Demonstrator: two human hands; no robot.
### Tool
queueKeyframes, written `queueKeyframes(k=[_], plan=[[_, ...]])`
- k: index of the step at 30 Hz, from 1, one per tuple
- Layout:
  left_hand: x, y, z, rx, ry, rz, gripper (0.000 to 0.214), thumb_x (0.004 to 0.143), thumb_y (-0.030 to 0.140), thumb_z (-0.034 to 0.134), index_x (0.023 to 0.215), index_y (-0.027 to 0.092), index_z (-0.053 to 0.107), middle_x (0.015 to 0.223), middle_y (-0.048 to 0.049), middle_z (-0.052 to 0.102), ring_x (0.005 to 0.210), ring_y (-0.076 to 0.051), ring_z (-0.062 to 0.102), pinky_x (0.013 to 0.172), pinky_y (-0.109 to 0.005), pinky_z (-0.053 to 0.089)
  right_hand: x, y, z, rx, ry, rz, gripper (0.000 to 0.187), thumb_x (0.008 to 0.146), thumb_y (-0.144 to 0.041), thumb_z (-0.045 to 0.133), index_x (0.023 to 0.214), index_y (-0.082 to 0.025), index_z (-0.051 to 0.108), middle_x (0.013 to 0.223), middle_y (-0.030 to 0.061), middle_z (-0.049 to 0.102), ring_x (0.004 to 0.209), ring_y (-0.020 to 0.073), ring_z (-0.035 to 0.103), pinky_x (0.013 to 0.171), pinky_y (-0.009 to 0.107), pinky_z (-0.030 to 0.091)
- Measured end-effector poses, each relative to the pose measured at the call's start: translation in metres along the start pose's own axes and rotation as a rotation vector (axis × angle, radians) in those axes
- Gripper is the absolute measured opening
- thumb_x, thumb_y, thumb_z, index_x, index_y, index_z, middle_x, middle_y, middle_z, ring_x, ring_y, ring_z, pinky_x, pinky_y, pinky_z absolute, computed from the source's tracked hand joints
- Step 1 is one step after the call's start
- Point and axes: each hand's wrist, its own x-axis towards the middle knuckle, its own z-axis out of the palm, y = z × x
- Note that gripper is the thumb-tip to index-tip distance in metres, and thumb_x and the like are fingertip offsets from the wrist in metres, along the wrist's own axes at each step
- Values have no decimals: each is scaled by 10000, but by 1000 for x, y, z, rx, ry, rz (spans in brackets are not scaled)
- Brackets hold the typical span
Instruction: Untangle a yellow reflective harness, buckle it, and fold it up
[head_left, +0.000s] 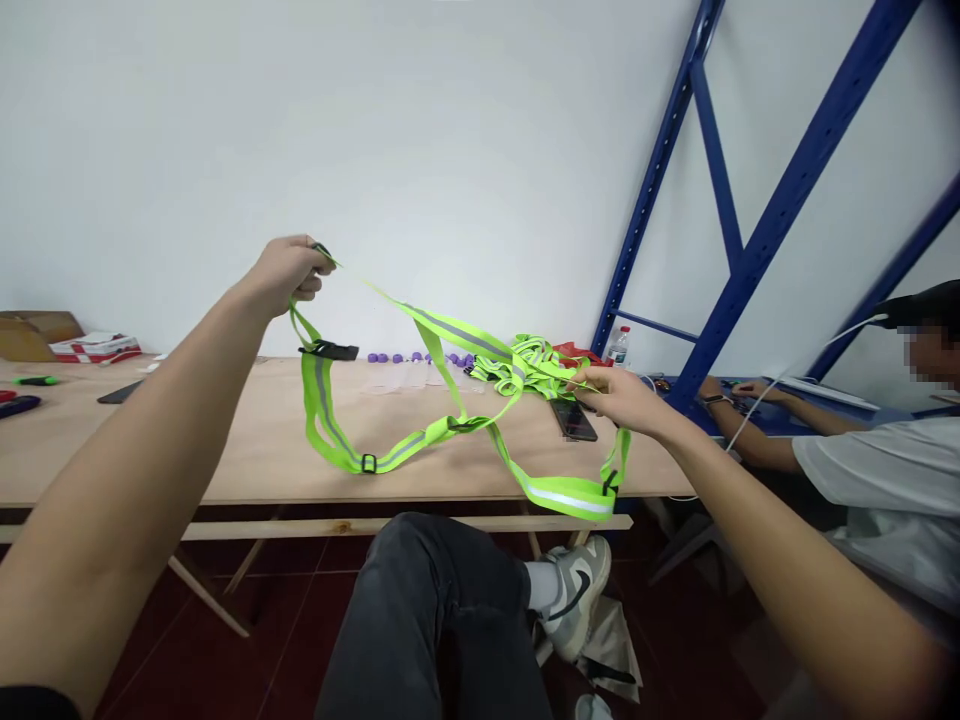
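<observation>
A neon-green reflective harness with grey stripes is stretched out between my two hands above the table. My left hand, raised at the left, is closed on one end of its straps. A black buckle hangs just below that hand, and a black slider sits lower on the drooping loop. On the right, my right hand pinches the other end, with a loop dangling beneath it past the table's front edge. Behind my right hand lies a pile of similar green straps.
A dark phone lies by the pile. Small purple items line the back of the wooden table. A bottle stands near the blue rack. Another person sits at the right. Boxes lie far left.
</observation>
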Motion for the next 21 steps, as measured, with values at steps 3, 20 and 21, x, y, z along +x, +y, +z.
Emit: queueKeyframes(k=[3,20,21], plan=[[-2,1,-22,9,-337,-400,242,740,9,759,751,169,578,520,58,405,416,-31,231,370,-175,146,10,16,-5,-39,70,64,376,750,-567,636,781,-192,638,587,-11,563,558,152,496,572,297,375],[-3,-15,-20,105,88,-65,267,888,382,710,815,126,739,720,-113,721,437,-101,451,403,-239,286,5,21,8,-164,43,-62,282,825,-479,594,950,-233,537,784,13,653,720,208,594,677,313,439],[-2,-16,-18,105,100,-56,265,872,391,717,801,136,741,695,-113,717,423,-108,451,400,-244,280,5,21,9,-162,28,-87,258,833,-476,588,903,-234,532,785,15,649,730,207,595,687,313,440]])
